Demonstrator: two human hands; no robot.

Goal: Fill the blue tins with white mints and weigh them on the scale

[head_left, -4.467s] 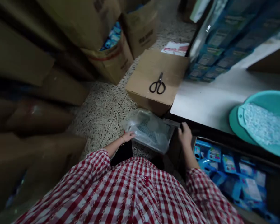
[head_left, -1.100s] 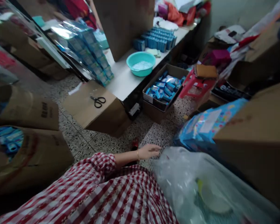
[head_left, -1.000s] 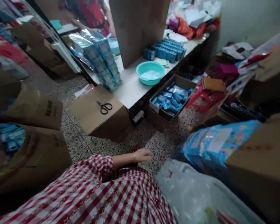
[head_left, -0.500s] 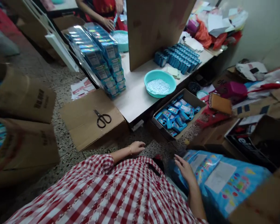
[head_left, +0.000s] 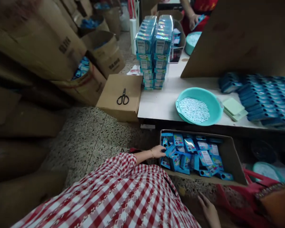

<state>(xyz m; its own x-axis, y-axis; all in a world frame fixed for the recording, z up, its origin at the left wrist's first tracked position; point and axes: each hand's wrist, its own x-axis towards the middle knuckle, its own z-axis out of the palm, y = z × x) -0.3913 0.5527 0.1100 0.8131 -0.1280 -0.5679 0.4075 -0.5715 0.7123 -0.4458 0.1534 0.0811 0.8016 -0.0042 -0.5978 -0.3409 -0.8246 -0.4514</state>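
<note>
My left hand (head_left: 158, 151), with a thin bracelet at the wrist, reaches the left edge of a cardboard carton (head_left: 237, 158) on the floor. Its fingers are stretched out and appear to touch or hover by the nearest small blue candy boxes (head_left: 185, 161) piled inside; I see none held. Low on the right, my right hand (head_left: 209, 209) hangs with fingers apart, near a red chair-like frame (head_left: 248, 185). On the white table (head_left: 154, 106) above the carton stands a turquoise basin (head_left: 215, 109) of small pale candies (head_left: 194, 110).
Black scissors (head_left: 123, 98) lie on a closed brown box (head_left: 106, 88). Wrapped blue packs (head_left: 150, 50) are stacked on the table. Rows of blue boxes (head_left: 263, 98) stand right, beside pale green pads (head_left: 234, 107). A cardboard panel (head_left: 232, 41) partly hides a co-worker's hand (head_left: 193, 21).
My view has turned left and come nearer the table and carton. My left hand has moved from in front of my lap to the carton's left edge. My right hand sits lower in view.
</note>
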